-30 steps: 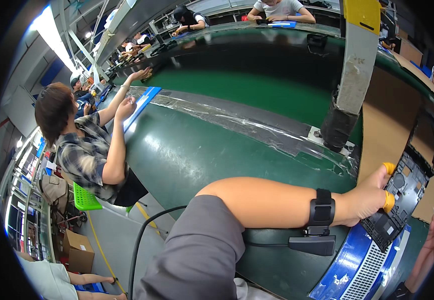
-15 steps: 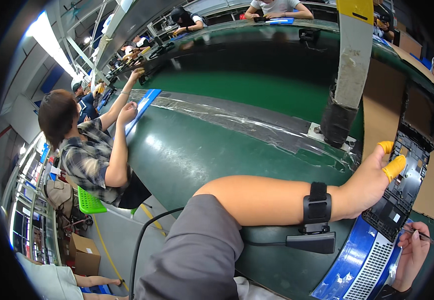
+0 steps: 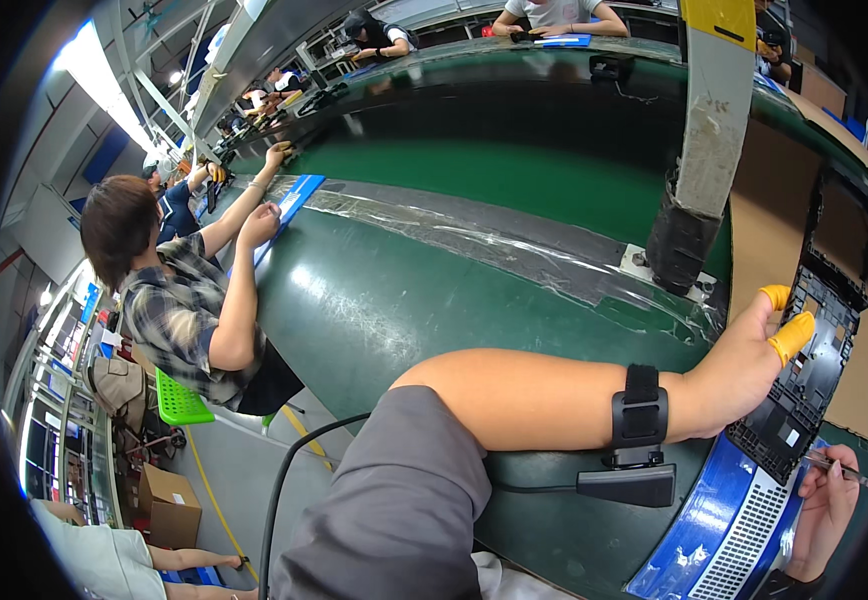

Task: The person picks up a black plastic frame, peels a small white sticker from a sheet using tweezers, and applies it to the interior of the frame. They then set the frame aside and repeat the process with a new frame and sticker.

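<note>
A black plastic device casing [image 3: 822, 345], with ribs and small fittings inside, is held tilted at the right. My left hand [image 3: 734, 385], in yellow finger covers on at least two fingers, grips its left edge. Below the casing's lower end, my right hand [image 3: 824, 525] pinches slim metal tweezers [image 3: 851, 473], whose tips meet the casing's lower corner. Underneath lies a blue sheet [image 3: 676, 540] with a white strip of dark squares. A black strap [image 3: 640, 405] with a small box circles my left wrist.
Brown cardboard [image 3: 759, 235] stands behind the casing. A taped post [image 3: 699, 170] rises from the green worktable [image 3: 384, 300]. On the left, a co-worker in a checked shirt [image 3: 169, 315] works by a blue strip [image 3: 299, 195]. A black cable [image 3: 276, 500] runs beside my left sleeve.
The view has shifted slightly. Both my hands keep their hold, with the tweezers still at the casing's lower corner. The co-worker's far hand has shifted a little.
</note>
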Motion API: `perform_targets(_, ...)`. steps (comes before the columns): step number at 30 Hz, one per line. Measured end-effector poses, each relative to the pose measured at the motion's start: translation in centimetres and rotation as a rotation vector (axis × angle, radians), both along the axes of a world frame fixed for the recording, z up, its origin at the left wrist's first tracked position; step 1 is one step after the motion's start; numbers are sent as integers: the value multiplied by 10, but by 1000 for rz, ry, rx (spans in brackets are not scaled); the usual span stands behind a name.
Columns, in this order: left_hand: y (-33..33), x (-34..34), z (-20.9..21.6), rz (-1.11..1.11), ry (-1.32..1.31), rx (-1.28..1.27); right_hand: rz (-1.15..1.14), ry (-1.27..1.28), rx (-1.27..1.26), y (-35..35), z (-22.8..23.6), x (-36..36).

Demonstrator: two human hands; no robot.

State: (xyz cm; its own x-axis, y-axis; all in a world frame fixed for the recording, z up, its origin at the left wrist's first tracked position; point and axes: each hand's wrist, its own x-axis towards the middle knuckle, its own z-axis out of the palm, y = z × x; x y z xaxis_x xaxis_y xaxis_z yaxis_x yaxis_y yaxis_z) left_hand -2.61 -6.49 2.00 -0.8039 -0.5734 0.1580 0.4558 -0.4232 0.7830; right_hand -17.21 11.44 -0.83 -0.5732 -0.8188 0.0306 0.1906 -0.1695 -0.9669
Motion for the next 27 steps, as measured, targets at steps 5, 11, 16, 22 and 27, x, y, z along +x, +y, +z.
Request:
perform_targets(5, 1, 1, 1, -11, -21, 3, -7, 8, -2, 0, 1, 1)
perform_targets(11, 1, 2, -1, -2, -30, 0, 11, 9, -2, -1, 0, 1)
perform_targets(16, 2, 4, 2, -28, -50, -6, 11, 18, 5, -1, 1, 2)
perform_targets(22, 3, 2, 2, -23, -45, -6, 18, 19, 6, -1, 1, 3)
perform_targets(27, 3, 3, 2, -28, -40, -6, 33, 25, 4, 0, 0, 2)
